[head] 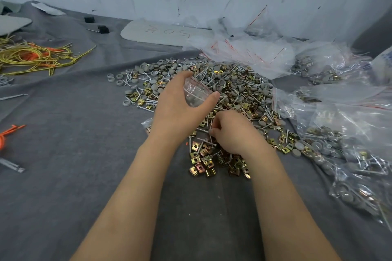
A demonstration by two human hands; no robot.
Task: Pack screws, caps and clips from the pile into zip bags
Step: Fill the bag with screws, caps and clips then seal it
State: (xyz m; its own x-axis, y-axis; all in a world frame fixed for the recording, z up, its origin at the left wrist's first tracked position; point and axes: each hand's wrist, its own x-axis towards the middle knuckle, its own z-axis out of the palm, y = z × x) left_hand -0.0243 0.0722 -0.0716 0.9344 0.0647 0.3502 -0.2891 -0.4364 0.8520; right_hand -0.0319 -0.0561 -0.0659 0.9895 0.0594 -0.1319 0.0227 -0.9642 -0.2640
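**A:** The heap of grey plastic caps, silver screws and brassy square clips [233, 89] lies under and beyond the fingers. And the bag?

**B:** The left hand [176, 108] grips the small clear plastic zip bag [196, 95]. Its mouth sits between thumb and fingertips, facing the heap, and its length trails under the wrist. Keep it wide. The right hand [233, 131] curls over clips; whether it pinches one, I can't tell.

Both bare forearms reach in from the near edge of the surface and converge toward its middle. The left hand [178, 101] is farther out, back up, with thumb and fingers curved round a small clear bag [196, 93]. The right hand [232, 131] sits just beside it and nearer, knuckles up, fingers curled under with tips bunched; whether they pinch anything is hidden.
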